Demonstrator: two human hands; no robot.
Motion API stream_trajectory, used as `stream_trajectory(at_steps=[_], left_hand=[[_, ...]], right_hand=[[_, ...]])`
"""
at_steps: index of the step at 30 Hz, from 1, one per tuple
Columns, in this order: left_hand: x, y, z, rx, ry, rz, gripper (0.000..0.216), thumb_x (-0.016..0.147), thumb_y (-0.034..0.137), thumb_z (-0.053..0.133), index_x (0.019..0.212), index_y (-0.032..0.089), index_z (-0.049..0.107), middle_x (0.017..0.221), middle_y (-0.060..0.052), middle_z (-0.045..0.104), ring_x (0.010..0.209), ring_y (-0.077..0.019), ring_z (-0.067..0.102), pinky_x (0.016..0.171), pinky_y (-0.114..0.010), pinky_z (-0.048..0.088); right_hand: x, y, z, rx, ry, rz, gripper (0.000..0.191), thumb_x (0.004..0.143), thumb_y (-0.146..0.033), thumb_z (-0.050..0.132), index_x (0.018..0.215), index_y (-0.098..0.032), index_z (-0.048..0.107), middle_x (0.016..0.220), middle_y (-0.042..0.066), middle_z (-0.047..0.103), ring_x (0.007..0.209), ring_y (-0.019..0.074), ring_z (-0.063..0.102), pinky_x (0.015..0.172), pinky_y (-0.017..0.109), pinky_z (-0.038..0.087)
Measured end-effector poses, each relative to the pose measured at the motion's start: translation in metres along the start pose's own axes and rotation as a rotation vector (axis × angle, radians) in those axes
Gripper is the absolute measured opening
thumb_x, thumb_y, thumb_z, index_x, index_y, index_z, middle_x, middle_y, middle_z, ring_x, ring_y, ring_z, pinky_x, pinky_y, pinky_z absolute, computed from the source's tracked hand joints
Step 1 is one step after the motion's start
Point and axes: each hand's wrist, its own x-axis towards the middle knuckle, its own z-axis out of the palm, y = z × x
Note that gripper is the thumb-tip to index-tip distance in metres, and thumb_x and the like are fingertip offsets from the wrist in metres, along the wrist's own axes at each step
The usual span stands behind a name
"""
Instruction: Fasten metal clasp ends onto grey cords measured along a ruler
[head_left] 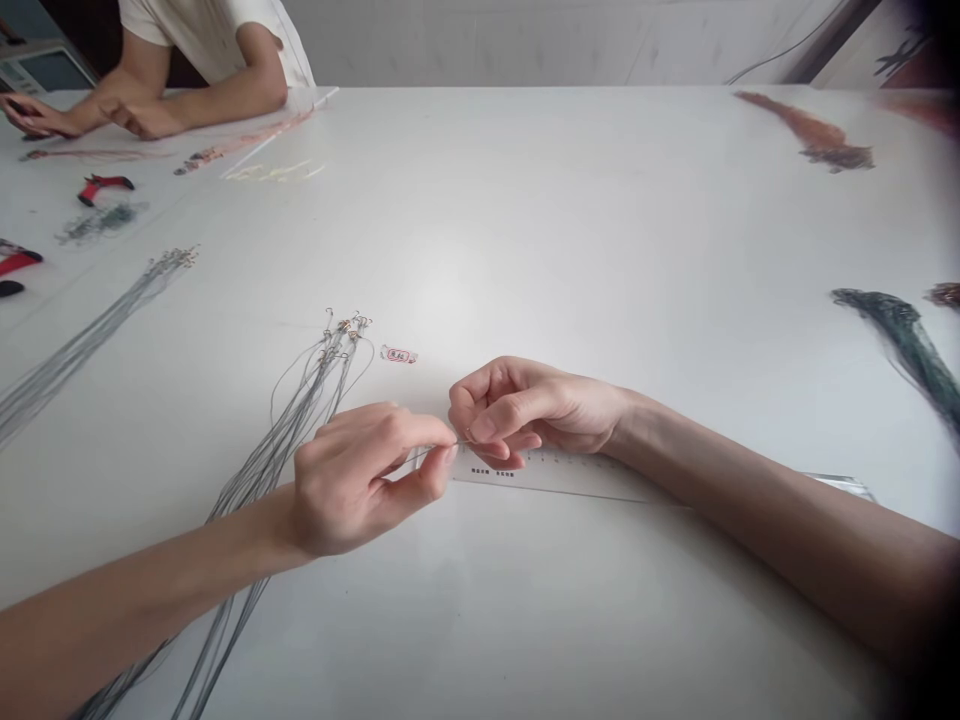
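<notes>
My left hand point(367, 475) pinches a thin grey wire point(433, 451) between thumb and forefinger, just above the white table point(570, 230). My right hand point(525, 410) is closed in a pinch on the same wire's other end, fingertips almost touching the left ones. Both hands hover over a clear plastic ruler point(570, 472) lying flat. A bundle of grey wires with small hooks point(300, 420) lies under and beside my left wrist. A tiny pink-printed label point(398, 354) rests beyond the hands.
A second wire bundle point(82, 340) fans out at left. Red-handled pliers point(105, 186) and another red tool point(16, 262) lie far left. Another person's arms point(150, 100) rest at the back left. A dark green strand bundle point(907, 345) and a brown one point(817, 135) lie at right.
</notes>
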Motion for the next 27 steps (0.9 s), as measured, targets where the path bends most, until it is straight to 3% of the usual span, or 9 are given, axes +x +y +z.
stream_trajectory(at_steps=[13, 27], left_hand=[[-0.0001, -0.0002, -0.0004, 0.006, -0.015, 0.015, 0.014, 0.078, 0.001, 0.056, 0.076, 0.015, 0.053, 0.049, 0.008, 0.032, 0.042, -0.0035, 0.03, 0.037, -0.017, 0.03], [0.0014, 0.0, -0.0015, 0.017, -0.039, 0.024, 0.015, 0.078, 0.001, 0.055, 0.075, 0.016, 0.053, 0.048, 0.008, 0.035, 0.04, -0.0042, 0.031, 0.037, -0.017, 0.031]], right_hand=[[0.0002, -0.0002, 0.0008, -0.008, -0.026, 0.016, 0.015, 0.075, -0.013, 0.057, 0.062, -0.01, 0.053, 0.055, -0.002, 0.052, 0.042, 0.0026, 0.034, 0.046, 0.018, 0.038], [0.0008, -0.0009, 0.0012, -0.013, -0.025, 0.02, 0.015, 0.075, -0.013, 0.057, 0.061, -0.009, 0.053, 0.054, -0.002, 0.052, 0.042, 0.0027, 0.035, 0.045, 0.018, 0.037]])
